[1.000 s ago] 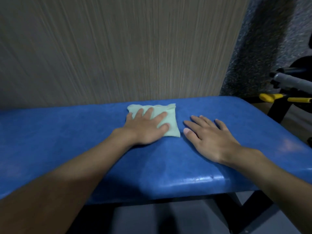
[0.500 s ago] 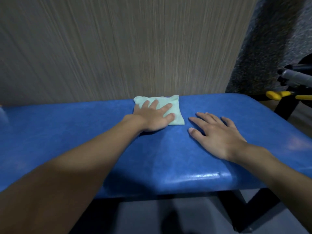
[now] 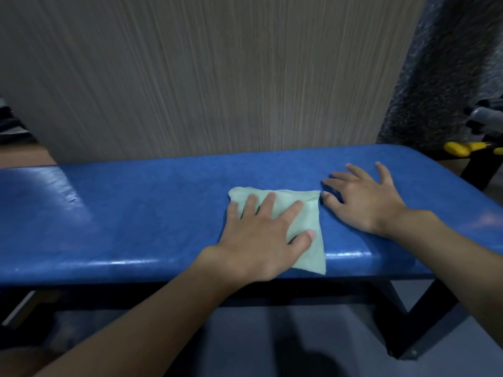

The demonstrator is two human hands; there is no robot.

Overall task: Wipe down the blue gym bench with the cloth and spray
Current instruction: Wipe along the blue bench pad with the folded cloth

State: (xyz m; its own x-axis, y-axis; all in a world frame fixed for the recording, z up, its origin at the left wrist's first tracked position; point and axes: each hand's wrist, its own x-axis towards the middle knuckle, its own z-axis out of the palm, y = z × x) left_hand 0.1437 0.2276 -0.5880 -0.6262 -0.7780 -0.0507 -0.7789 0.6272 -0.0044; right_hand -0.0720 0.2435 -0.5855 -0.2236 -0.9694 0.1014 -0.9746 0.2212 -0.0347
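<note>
- The bench [image 3: 136, 213] has a smooth, glossy padded top. It looks firm under pressure and probably slick where wet, so a cloth should glide over it.
- The left hand [image 3: 261, 240] lies flat on the cloth with its fingers straight and spread. It presses down and grips nothing.
- The cloth [image 3: 310, 216] is pale green and folded. It sits right of the bench's middle, and its near corner drapes over the front edge. It looks thin, light and limp, so it is likely to bunch or slip if pushed by one corner. A flat palm over its middle should hold it best, or a pinch at the loose front corner to lift it.
- The right hand [image 3: 362, 202] rests open on the bench just beside the cloth, fingers splayed, holding nothing.
- No spray is in view.
</note>
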